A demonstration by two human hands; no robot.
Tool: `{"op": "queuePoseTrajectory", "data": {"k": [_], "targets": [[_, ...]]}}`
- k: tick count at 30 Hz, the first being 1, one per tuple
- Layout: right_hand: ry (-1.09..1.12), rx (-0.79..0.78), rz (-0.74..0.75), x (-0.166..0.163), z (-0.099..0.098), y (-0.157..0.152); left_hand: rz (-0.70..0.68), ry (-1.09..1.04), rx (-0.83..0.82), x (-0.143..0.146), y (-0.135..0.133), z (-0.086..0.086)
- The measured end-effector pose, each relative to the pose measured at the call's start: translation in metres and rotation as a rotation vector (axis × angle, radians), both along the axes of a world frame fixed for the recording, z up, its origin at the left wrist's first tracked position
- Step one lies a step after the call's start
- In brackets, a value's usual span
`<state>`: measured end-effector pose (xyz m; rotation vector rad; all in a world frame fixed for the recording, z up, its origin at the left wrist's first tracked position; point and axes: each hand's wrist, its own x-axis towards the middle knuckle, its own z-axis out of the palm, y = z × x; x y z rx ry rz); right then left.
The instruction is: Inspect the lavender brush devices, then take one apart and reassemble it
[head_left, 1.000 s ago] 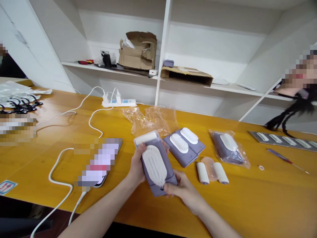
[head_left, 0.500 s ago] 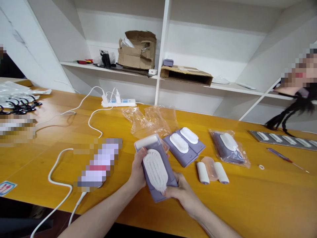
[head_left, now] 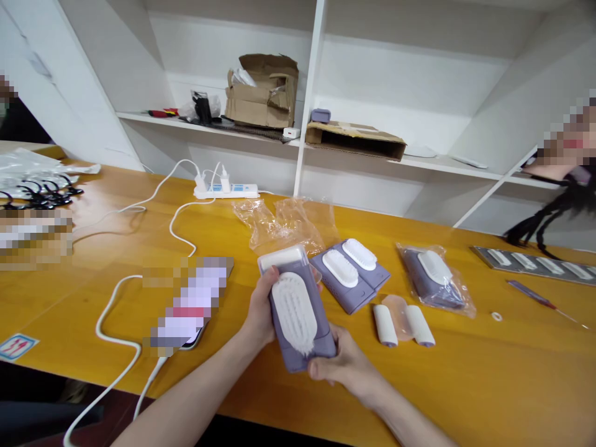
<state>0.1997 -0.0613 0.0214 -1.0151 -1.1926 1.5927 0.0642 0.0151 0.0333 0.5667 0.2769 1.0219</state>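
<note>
Head camera, from the far left: clear plastic bags point(head_left: 32, 164) lie on the desk point(head_left: 488, 385) just beside a row of black hooked pieces point(head_left: 44, 194), with a numbered label point(head_left: 17, 346) at the near edge. A white cable point(head_left: 105, 332) curves toward the phone point(head_left: 195, 298), which is partly blurred out. Behind it a white power strip point(head_left: 242, 191) carries plugged-in chargers, below a shelf point(head_left: 158, 119) bearing a torn cardboard box point(head_left: 261, 102). A crumpled clear bag point(head_left: 284, 226) sits at the middle of the desk. In front of it, the held purple brush unit point(head_left: 300, 313) is raised in both hands, tilted, its oval white bristle pad facing the camera and a white roller under a clear cover at its far end. The left hand point(head_left: 261, 309) clasps the unit's left side, thumb on the front near the roller; the right hand point(head_left: 344, 365) grips the lower right corner, thumb along the near end. Just right lie two matching purple units point(head_left: 350, 297), side by side, pads up. Nearer are two loose white rollers point(head_left: 385, 326) flanking a translucent pinkish piece point(head_left: 397, 313). Farther right come a bagged purple unit point(head_left: 421, 279), a small white ring point(head_left: 496, 316), a screwdriver point(head_left: 533, 293) and a flat grey strip point(head_left: 505, 263) with white pieces.
</note>
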Motion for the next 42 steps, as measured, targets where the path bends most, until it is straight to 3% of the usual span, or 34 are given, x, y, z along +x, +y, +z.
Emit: {"op": "queuePoseTrajectory", "data": {"k": [3,14,16,18,22,26,29,32,37,42], "targets": [[0.028,-0.047,0.053,0.002,0.001,0.0,-0.007,-0.014,-0.042,0.0,0.005,-0.001],[0.057,-0.138,-0.036,0.002,-0.003,-0.003,0.053,-0.04,-0.136,0.002,0.005,0.01],[0.041,-0.057,-0.1,0.001,-0.001,-0.002,0.06,0.002,-0.125,0.002,0.006,0.007],[-0.043,0.073,-0.201,0.002,0.002,-0.001,0.155,0.071,-0.122,0.003,0.007,0.003],[-0.513,0.436,-0.468,0.008,0.001,0.0,0.359,0.172,-0.115,0.003,0.007,-0.002],[-0.962,0.838,-0.64,0.014,-0.014,-0.002,0.348,0.181,-0.16,0.004,0.006,-0.002],[-1.028,0.94,-0.615,0.013,-0.023,-0.005,0.336,0.138,-0.187,0.002,0.007,-0.001],[-0.933,0.883,-0.538,0.008,-0.024,-0.009,0.301,0.089,-0.13,-0.001,0.008,0.0],[-0.705,0.588,-0.385,0.002,-0.013,-0.01,0.381,0.094,-0.082,0.002,0.003,-0.005],[-0.595,0.472,-0.412,0.003,-0.013,-0.008,0.454,0.203,0.134,0.005,0.0,-0.012]]}}
